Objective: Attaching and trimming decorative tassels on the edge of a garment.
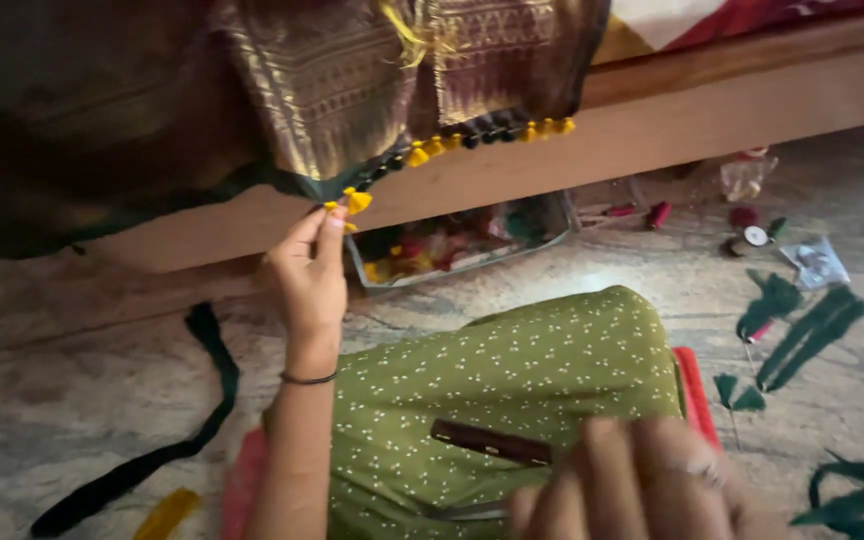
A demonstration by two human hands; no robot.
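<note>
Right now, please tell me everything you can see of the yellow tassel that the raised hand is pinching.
The yellow tassel is small and fluffy and looks like thread. It hangs at the lower end of a row of yellow and dark tassels along the dark green edge of a brown and gold woven cloth. The cloth drapes down from above a wooden frame. The left hand pinches it between thumb and fingertips, lifted above the knee.

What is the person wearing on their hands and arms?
The left hand has a thin dark band around its wrist, and no sleeve shows on that arm. The right hand is close to the camera and blurred; a pale ring seems to sit on one finger. No gloves.
</note>
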